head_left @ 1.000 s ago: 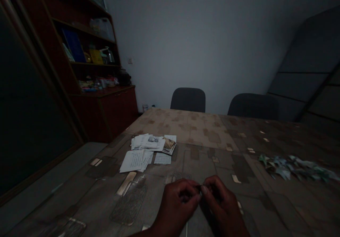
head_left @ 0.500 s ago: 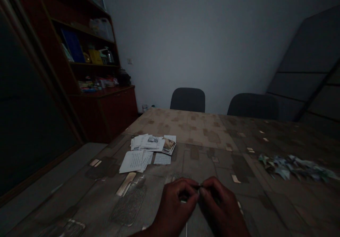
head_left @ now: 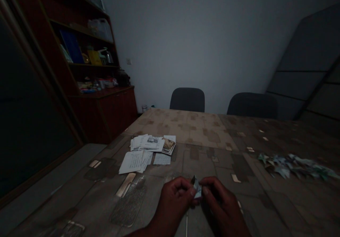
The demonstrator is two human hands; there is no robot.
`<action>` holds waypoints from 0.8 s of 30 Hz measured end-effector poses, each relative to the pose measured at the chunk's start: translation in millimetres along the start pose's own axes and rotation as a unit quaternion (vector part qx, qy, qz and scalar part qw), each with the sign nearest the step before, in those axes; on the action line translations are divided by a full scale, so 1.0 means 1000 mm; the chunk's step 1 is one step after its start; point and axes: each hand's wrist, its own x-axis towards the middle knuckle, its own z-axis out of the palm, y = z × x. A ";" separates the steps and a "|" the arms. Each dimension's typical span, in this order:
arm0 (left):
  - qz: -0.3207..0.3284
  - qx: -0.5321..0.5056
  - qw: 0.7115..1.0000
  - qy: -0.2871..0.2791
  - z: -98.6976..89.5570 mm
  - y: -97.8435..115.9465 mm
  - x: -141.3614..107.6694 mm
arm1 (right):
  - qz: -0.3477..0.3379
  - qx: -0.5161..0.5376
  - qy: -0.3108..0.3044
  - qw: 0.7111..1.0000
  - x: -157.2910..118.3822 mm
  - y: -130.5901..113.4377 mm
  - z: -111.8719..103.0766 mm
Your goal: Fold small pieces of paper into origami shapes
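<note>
Low over the near part of the table, my left hand (head_left: 176,200) pinches a small folded piece of paper (head_left: 197,189), pale with a dark patch at its upper tip. My right hand (head_left: 219,196) is closed in a pinch at the right edge of the same paper. Between the fingertips the paper stands upright. Beyond my left hand lie white printed cards (head_left: 135,161), loosely spread in overlapping stacks, and a brown picture card (head_left: 168,145). Off to the right is a heap of folded paper pieces (head_left: 292,166) in pale, greenish colours.
A patterned cloth covers the table (head_left: 196,134). Two dark chairs (head_left: 187,99) stand at its far side. A red-brown cabinet (head_left: 114,106) with loaded shelves is at the left, and grey panels (head_left: 302,60) lean at the right. The room is dim.
The folded paper has turned up between my fingers, so its pale face now shows where only a thin dark edge did. My fingertips have parted slightly. The cards and heap are unchanged.
</note>
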 end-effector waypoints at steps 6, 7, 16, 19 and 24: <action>-0.018 0.014 1.000 0.017 0.001 0.002 0.001 | 0.007 0.042 -0.026 0.999 -0.001 0.000 0.001; -0.016 0.019 1.000 0.013 0.000 0.002 0.002 | 0.008 0.048 -0.027 0.998 -0.001 0.000 0.000; 0.015 0.034 0.999 -0.005 -0.004 -0.003 0.004 | 0.005 0.102 -0.011 0.995 -0.001 0.005 0.004; 0.034 0.067 0.997 0.015 -0.003 -0.003 0.002 | 0.008 0.096 -0.013 0.995 -0.001 0.007 0.006; 0.035 0.028 0.999 0.017 -0.002 -0.004 0.000 | 0.000 0.075 -0.024 0.997 -0.001 0.011 0.007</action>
